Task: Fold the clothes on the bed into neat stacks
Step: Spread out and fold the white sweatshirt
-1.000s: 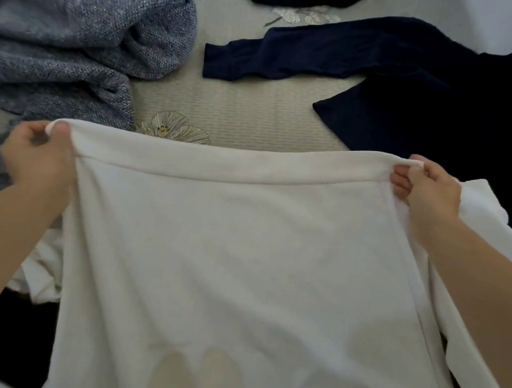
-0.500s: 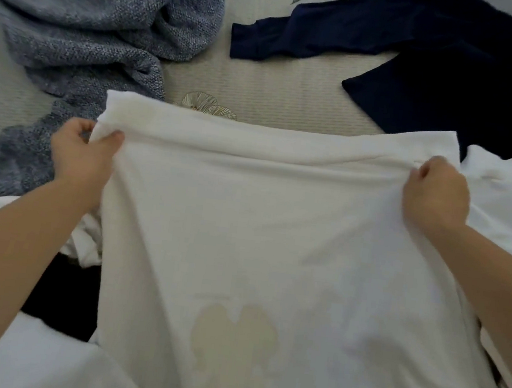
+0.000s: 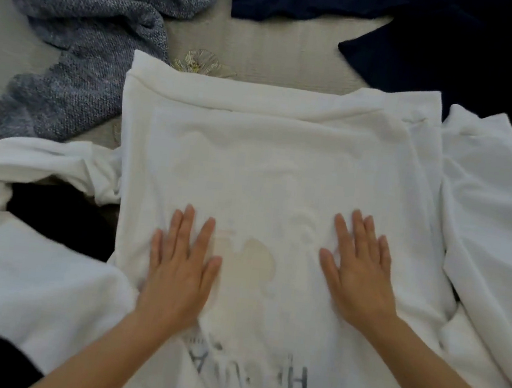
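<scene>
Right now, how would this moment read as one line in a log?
step: smoothing | left hand: flat on white shirt | right hand: flat on same shirt | grey knit, navy top: unfolded

The white shirt [image 3: 282, 171] at centre is smooth, matt cloth. The blue-grey sweater [image 3: 87, 15], upper left, is coarse, nubbly knit. The navy garment [image 3: 457, 41], upper right, is matt fabric.

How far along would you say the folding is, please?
Barely begun: no folded stack is in view. The white shirt lies spread on the bed, with the left hand and right hand pressing flat on it. The grey knit sweater and navy garment lie crumpled, unfolded.
</scene>
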Action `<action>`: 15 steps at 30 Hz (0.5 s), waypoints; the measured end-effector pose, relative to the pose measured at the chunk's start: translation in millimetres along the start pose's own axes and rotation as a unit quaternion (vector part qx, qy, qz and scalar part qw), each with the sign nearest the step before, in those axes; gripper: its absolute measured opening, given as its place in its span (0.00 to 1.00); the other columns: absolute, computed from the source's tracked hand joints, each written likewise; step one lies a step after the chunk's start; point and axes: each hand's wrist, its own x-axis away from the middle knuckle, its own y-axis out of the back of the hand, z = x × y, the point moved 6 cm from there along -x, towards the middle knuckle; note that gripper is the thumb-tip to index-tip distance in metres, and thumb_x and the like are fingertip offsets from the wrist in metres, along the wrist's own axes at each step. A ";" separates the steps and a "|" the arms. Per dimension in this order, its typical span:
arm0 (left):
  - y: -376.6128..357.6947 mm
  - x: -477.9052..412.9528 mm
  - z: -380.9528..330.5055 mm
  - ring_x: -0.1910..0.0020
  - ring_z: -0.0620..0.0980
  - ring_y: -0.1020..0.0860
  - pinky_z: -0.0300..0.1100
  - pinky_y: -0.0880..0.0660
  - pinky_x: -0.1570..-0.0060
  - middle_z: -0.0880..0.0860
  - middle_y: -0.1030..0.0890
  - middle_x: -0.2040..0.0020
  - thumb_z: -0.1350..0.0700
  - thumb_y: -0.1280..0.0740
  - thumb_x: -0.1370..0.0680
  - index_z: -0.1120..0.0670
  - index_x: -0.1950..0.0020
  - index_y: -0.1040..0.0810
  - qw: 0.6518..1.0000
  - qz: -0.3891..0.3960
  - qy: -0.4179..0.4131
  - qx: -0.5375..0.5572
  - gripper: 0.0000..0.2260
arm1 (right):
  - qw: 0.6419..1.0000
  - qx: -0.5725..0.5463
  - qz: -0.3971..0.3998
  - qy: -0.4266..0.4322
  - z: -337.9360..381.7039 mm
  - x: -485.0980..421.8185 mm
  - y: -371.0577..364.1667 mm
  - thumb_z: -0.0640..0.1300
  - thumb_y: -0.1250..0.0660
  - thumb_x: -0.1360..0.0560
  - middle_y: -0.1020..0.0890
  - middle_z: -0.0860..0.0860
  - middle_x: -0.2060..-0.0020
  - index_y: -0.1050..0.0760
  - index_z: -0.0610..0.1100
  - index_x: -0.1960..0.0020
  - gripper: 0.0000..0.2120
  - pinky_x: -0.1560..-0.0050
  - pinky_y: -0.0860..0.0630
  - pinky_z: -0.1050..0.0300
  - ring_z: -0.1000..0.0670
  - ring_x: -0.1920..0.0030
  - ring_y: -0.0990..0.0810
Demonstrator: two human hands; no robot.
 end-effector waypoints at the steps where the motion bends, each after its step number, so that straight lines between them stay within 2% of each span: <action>1: -6.0 18.1 -3.5 0.24 0.56 0.49 0.55 0.50 0.30 0.59 0.45 0.23 0.43 0.55 0.19 0.53 0.23 0.42 1.000 0.017 0.007 -0.004 0.26 | 1.000 0.002 0.003 0.001 -1.4 13.1 -2.3 0.59 0.55 0.22 0.47 0.48 0.23 0.47 0.48 0.22 0.31 0.27 0.60 0.54 0.49 0.23 0.51; 4: -7.7 58.6 -9.7 0.24 0.60 0.48 0.59 0.46 0.30 0.60 0.46 0.23 0.42 0.53 0.20 0.52 0.23 0.43 0.998 0.060 0.018 -0.011 0.27 | 0.999 0.023 0.024 0.012 0.8 51.9 -5.0 0.58 0.56 0.22 0.49 0.47 0.23 0.51 0.48 0.22 0.30 0.27 0.63 0.54 0.49 0.23 0.54; 6: -6.8 81.2 -10.8 0.26 0.64 0.43 0.67 0.38 0.37 0.61 0.45 0.23 0.41 0.48 0.23 0.50 0.23 0.43 0.993 0.111 0.020 -0.020 0.29 | 0.997 0.044 0.034 0.053 11.9 83.0 -6.6 0.57 0.52 0.22 0.41 0.44 0.24 0.44 0.45 0.23 0.30 0.27 0.56 0.48 0.45 0.24 0.47; 8: 2.2 101.7 -12.4 0.28 0.67 0.40 0.69 0.32 0.44 0.61 0.44 0.23 0.42 0.44 0.26 0.49 0.23 0.47 0.988 0.148 0.015 -0.034 0.33 | 0.991 0.060 0.043 0.114 26.9 122.2 -13.9 0.56 0.49 0.23 0.37 0.44 0.25 0.41 0.46 0.24 0.29 0.29 0.49 0.44 0.44 0.25 0.43; 10: 4.4 124.7 -4.4 0.25 0.66 0.46 0.68 0.34 0.40 0.58 0.51 0.22 0.45 0.41 0.27 0.46 0.22 0.58 0.978 0.200 0.011 -0.060 0.38 | 0.983 0.054 0.051 0.168 42.2 162.9 -19.6 0.54 0.47 0.24 0.37 0.45 0.25 0.40 0.47 0.25 0.29 0.31 0.45 0.43 0.44 0.26 0.39; 11: 6.2 135.6 2.2 0.24 0.64 0.49 0.68 0.36 0.38 0.56 0.53 0.21 0.47 0.40 0.27 0.44 0.23 0.60 0.975 0.212 0.009 -0.067 0.39 | 0.978 0.049 0.058 0.193 50.3 181.3 -22.8 0.53 0.46 0.24 0.36 0.45 0.26 0.39 0.47 0.25 0.29 0.31 0.43 0.42 0.43 0.26 0.38; 13: 14.0 154.8 14.6 0.24 0.63 0.47 0.69 0.35 0.40 0.56 0.49 0.22 0.51 0.34 0.31 0.44 0.22 0.53 0.970 0.222 -0.009 -0.097 0.42 | 0.968 0.039 0.075 0.236 68.8 213.0 -26.9 0.51 0.44 0.25 0.36 0.45 0.26 0.37 0.47 0.26 0.29 0.32 0.42 0.43 0.44 0.26 0.38; 15: 17.2 176.4 26.0 0.27 0.62 0.40 0.70 0.32 0.45 0.58 0.39 0.24 0.55 0.30 0.40 0.47 0.24 0.42 0.952 0.266 -0.038 -0.145 0.45 | 0.959 0.020 0.091 0.267 88.4 236.5 -29.3 0.53 0.43 0.26 0.33 0.46 0.27 0.33 0.47 0.28 0.28 0.32 0.41 0.45 0.45 0.27 0.37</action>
